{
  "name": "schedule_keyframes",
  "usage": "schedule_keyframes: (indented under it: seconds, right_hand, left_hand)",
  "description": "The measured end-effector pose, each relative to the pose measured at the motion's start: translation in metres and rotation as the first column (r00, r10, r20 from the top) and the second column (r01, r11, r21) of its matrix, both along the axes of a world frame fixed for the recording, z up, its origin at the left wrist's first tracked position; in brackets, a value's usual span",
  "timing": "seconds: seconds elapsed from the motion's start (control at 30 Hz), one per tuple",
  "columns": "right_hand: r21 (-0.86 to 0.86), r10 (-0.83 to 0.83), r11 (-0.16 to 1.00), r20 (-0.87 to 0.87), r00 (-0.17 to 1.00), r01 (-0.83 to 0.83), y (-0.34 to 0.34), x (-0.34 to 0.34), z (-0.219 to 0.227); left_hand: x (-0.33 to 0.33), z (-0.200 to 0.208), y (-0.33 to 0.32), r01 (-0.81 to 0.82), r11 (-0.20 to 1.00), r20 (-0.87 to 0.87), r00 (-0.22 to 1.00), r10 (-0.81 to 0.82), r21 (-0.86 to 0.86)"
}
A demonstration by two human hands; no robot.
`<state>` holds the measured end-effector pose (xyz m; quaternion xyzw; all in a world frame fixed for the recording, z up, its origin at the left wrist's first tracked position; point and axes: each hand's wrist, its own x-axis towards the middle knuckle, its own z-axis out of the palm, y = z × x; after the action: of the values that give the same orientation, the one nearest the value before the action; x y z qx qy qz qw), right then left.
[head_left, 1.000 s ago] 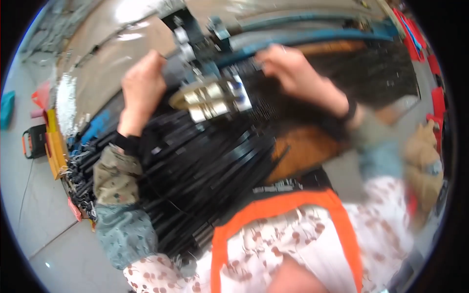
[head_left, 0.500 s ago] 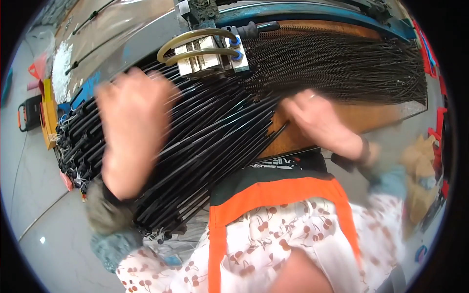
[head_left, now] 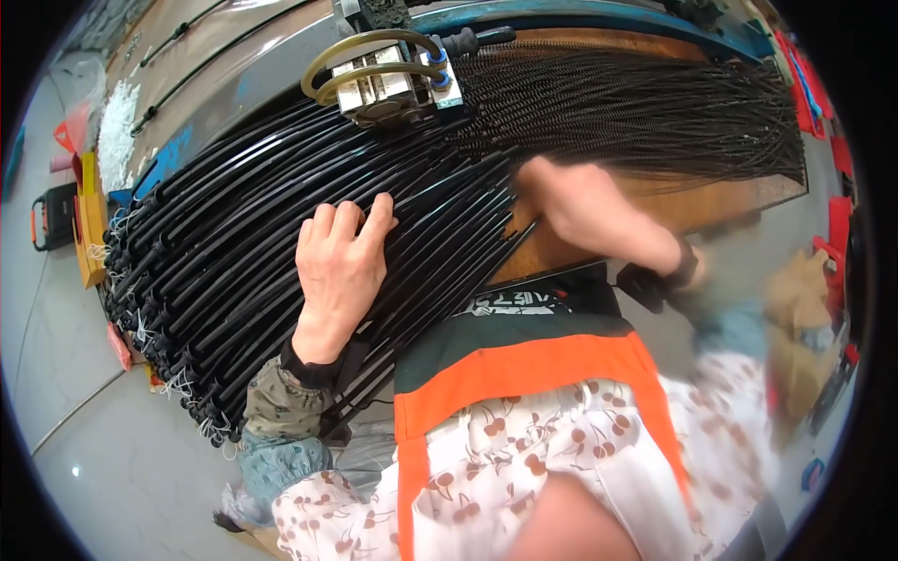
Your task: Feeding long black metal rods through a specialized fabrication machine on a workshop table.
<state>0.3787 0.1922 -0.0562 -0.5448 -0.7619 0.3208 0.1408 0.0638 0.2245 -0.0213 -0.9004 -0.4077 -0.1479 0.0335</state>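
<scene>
A wide bundle of long black rods [head_left: 253, 234] lies fanned across the bench, with thick ends and white strings at the left. My left hand [head_left: 341, 266] rests on top of the rods, fingers bent down and closed over some of them; its thumb is hidden. At the rods' thin right ends is my right hand [head_left: 589, 206], fingers curled in and smeared by motion. What it pinches, if anything, cannot be made out. Beyond it, a thick mass of long, thin, dark coiled springs [head_left: 636, 112] stretches to the right, meeting the rods near the middle.
Above the rods stands a metal clamp unit [head_left: 383, 93] with two yellowish hoses. A blue rail [head_left: 580, 19] runs behind the springs over a brown wooden board [head_left: 533, 257]. Yellow and black items [head_left: 58, 215] sit at the left; red bins [head_left: 839, 224] line the right.
My left hand has come down and rightward onto the rods, uncovering those to its left. My right hand has shifted slightly left at the rod ends. The rods' near-left ends have moved up and left.
</scene>
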Motion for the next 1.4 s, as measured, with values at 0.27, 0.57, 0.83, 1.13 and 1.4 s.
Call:
schedule_keyframes:
  seconds: [0.27,0.57,0.83,1.13,1.4]
  right_hand:
    - [0.301,0.098,0.937,0.260,0.960,-0.178,0.003,-0.003,0.004]
    - [0.270,0.012,0.958,0.308,0.951,-0.100,0.002,0.002,0.005]
    - [0.396,-0.013,0.908,0.349,0.937,-0.135,0.008,0.006,0.008]
    - [-0.055,0.112,0.992,0.027,0.993,-0.111,-0.003,0.002,0.020]
    - [0.189,0.156,0.963,0.197,0.968,-0.194,0.012,0.008,0.044]
  left_hand:
    - [-0.010,-0.005,0.001,-0.001,0.999,-0.045,0.999,0.003,0.042]
    - [-0.006,0.003,0.002,-0.021,1.000,0.009,1.000,0.021,-0.013]
    - [-0.009,0.001,0.002,-0.012,1.000,0.013,1.000,0.012,-0.011]
    - [-0.007,0.001,0.005,-0.021,1.000,-0.011,1.000,0.020,-0.017]
    - [-0.012,0.004,0.004,-0.033,0.999,-0.037,0.999,0.033,0.000]
